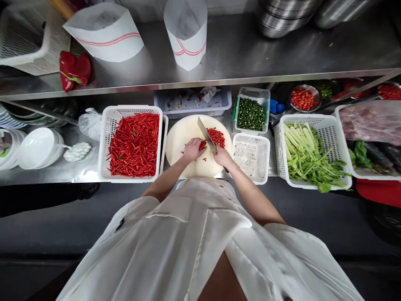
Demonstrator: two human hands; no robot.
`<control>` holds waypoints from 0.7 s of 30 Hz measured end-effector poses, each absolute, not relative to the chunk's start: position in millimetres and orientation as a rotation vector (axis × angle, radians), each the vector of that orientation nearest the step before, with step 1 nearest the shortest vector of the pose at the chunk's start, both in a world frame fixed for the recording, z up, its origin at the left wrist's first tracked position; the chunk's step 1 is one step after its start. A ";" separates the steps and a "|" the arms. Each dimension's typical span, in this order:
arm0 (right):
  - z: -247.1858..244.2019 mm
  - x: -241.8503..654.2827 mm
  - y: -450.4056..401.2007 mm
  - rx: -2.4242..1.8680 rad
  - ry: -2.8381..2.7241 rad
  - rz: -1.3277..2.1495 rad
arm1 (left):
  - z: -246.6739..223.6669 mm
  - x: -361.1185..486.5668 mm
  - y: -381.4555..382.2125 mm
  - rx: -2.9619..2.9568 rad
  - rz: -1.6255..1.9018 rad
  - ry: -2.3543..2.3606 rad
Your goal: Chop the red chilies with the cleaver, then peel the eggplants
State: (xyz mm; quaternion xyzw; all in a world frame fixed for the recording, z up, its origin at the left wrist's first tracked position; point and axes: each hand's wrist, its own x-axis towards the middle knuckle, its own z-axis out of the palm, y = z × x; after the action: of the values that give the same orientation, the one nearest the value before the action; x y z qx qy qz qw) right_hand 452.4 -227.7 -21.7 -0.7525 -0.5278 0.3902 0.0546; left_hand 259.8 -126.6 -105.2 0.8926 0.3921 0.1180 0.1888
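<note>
A round white cutting board [178, 133] lies at the counter's front edge. My left hand [192, 149] rests on it with fingers bent over a small bunch of red chilies [202, 145]. In my right hand [222, 156] is the handle of a cleaver [206, 134], whose blade slants up and left, just right of the bunch. Chopped red chili [216, 137] lies in a pile beyond the blade, on its right side. A few small red pieces lie on the board near my hands.
Left of the board stands a white basket [102, 146] of whole red chilies. On the right are a tub of chopped green chili [251, 114], a small white basket [250, 155] and a basket of celery [278, 146]. A steel shelf [238, 54] spans the back.
</note>
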 end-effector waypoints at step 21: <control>-5.0 422.7 -175.6 -2.424 -1.717 1.006 | -105.3 245.8 -103.6 2.593 0.280 0.646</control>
State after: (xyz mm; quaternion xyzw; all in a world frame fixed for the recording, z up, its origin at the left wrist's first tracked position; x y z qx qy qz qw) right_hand 422.7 -175.6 -5.0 -0.7729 -0.5475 0.3207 0.0026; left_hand 245.8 -103.6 -105.3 0.9403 0.2341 0.1017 0.2253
